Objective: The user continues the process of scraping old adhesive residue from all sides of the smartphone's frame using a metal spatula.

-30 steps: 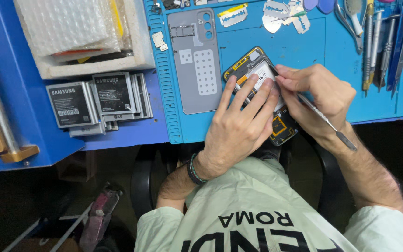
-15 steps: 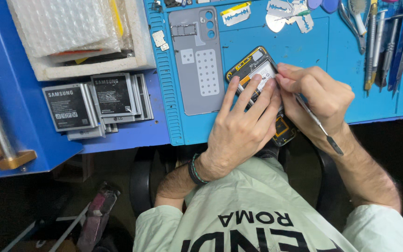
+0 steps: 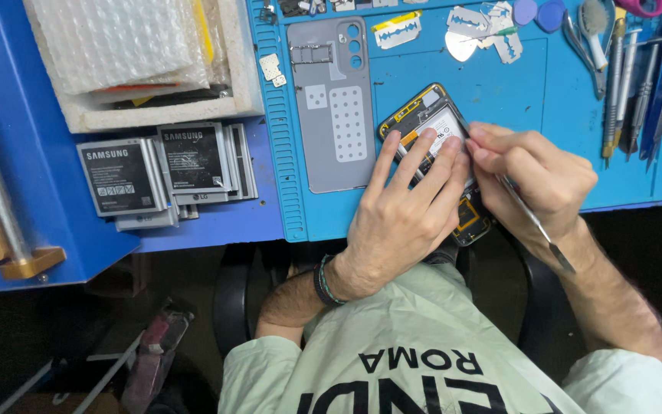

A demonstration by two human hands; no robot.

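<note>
Pinching a thin metal tool (image 3: 536, 224) between thumb and fingers, the right hand (image 3: 538, 180) is closing its grip tightly on the shaft, with the flat end sticking out toward the near right and the working tip hidden at the phone; the left hand (image 3: 408, 207) is lying flat with fingers spread and gripping nothing, only pressing down on an opened phone (image 3: 438, 126) to steady it. That phone is sitting on the blue mat (image 3: 515, 100) at the near edge of the bench (image 3: 216, 218), its near end hanging slightly past the rim; its insides are showing, a pale battery in a yellow-edged frame. Just left of it a grey back cover (image 3: 331, 107) is lying on the mat; further left spare batteries (image 3: 162, 172) are stacking up in a loose pile, and beyond them a white tray (image 3: 155, 61) is holding bubble wrap. Razor blades (image 3: 473, 23) are lying at the far side, and a row of hand tools (image 3: 630, 77) is resting to the far right.

As a judgement: the tool tip is working close beside the battery, so a slip or too much force could be puncturing or bending it; the cause would be the left fingers covering the view of the tip. Because the phone is overhanging the bench edge, uneven pressure could be tipping it off; the razor blades nearby could be nicking a reaching finger.
</note>
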